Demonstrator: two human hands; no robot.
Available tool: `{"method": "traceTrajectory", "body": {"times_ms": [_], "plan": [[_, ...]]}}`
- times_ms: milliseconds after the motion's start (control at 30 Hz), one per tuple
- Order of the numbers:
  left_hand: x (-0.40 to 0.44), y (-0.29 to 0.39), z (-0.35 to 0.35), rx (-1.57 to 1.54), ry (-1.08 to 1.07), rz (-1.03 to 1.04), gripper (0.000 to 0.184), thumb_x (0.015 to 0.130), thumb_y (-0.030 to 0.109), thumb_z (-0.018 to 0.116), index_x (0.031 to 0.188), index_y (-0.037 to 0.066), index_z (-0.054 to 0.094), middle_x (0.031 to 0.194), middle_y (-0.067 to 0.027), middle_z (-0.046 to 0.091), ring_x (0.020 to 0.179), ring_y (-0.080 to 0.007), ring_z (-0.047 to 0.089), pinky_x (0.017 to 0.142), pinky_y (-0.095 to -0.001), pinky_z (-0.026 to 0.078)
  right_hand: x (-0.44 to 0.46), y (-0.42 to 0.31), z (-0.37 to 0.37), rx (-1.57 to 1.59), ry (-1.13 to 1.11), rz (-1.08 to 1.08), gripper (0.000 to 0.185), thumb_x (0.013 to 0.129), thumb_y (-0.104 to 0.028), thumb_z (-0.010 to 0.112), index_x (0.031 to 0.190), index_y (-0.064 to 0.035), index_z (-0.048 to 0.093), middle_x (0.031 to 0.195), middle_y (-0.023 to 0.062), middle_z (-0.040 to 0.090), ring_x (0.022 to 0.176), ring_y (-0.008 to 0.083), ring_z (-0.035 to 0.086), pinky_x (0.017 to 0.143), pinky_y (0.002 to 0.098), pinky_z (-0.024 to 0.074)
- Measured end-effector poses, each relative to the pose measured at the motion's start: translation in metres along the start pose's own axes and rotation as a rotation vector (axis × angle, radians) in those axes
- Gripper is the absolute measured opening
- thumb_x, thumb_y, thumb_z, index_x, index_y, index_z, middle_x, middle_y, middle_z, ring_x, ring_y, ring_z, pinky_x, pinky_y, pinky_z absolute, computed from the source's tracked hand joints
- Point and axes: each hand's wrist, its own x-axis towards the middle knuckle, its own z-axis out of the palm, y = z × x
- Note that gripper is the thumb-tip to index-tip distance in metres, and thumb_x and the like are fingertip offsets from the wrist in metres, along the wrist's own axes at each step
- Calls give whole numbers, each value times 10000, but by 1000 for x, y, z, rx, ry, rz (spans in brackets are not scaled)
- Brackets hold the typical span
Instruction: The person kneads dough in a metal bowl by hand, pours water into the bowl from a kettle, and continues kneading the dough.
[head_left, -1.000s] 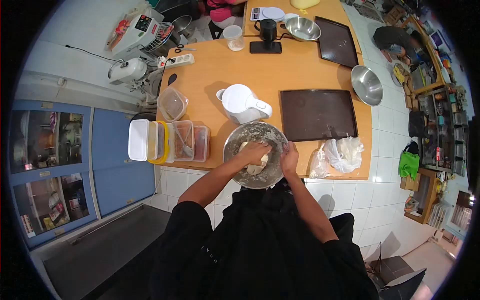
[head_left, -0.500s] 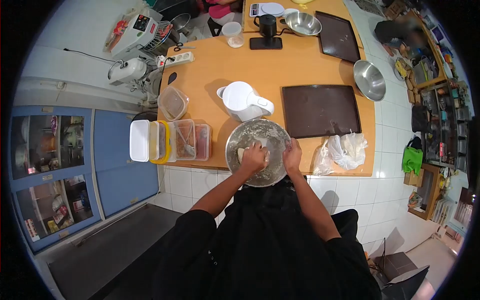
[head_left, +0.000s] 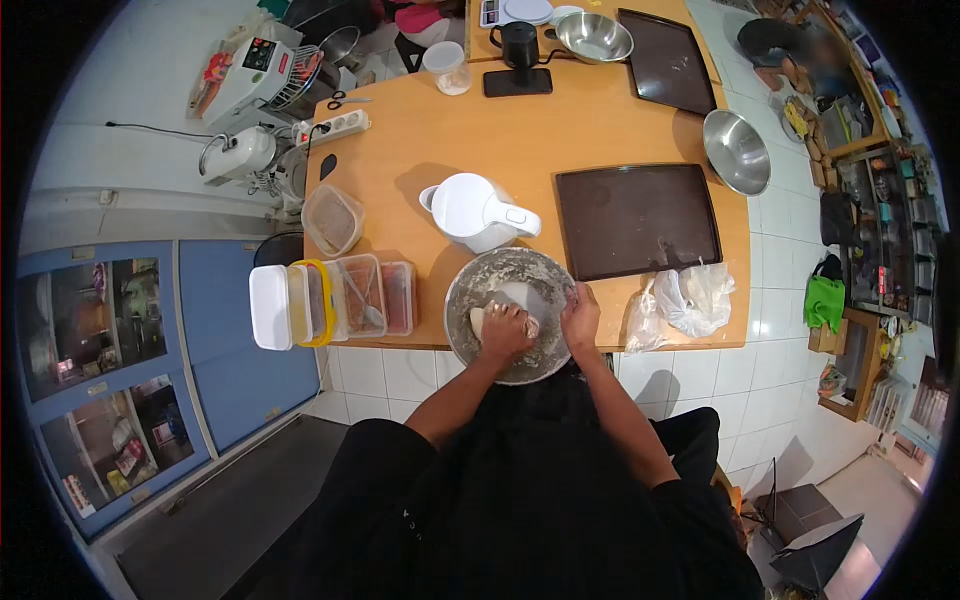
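Observation:
A metal mixing bowl, smeared with flour, sits at the table's front edge against my body. Inside it, my left hand presses down with curled fingers on a pale lump of dough. Part of the dough is hidden under that hand. At the bowl's right side, my right hand grips the rim, with the fingers partly hidden. Just behind the bowl stands a white electric kettle, its handle pointing right.
Plastic containers stand left of the bowl. To the right lie a dark baking tray and plastic bags. Further back are a phone, a black pitcher and steel bowls. Another person is low at far right.
The view has shifted slightly. My left hand's fingers have moved and look more spread over the dough inside the bowl. My right hand stays on the rim.

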Motion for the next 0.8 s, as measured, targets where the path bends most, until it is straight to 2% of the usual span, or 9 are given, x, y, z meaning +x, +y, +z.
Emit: {"method": "traceTrajectory", "body": {"times_ms": [233,333,433,633,800], "plan": [[24,-1,20,-21,51,-1,217,749,321,618,748,110,670,805,-88,609,816,-306,618,811,-503,455,2,5,1,-5,-48,63,94,884,7,535,970,32,566,884,266,602,836,486,582,699,488,465],[39,1,23,-6,-35,-37,208,753,313,618,733,112,664,807,-87,622,815,-298,618,778,-489,460,2,5,-1,25,-75,67,177,830,69,514,991,14,565,871,247,577,835,477,587,687,502,468],[49,-1,30,-30,37,-12,208,774,307,609,742,110,669,822,-86,635,819,-294,618,755,-485,455,3,6,1,46,-62,84,194,839,61,510,1014,10,574,861,245,574,814,471,592,679,502,472],[63,-4,35,-53,-49,-22,227,840,292,570,774,104,678,844,-71,626,890,-272,605,788,-478,441,5,3,1,0,-62,38,178,874,34,504,1034,11,580,878,239,580,798,465,598,665,505,476],[70,-12,47,-31,-150,-16,218,868,291,546,872,111,669,949,-75,611,974,-278,572,822,-488,426,9,1,1,-16,-97,50,132,884,13,517,1005,14,569,880,237,580,781,460,596,630,493,470]]}}
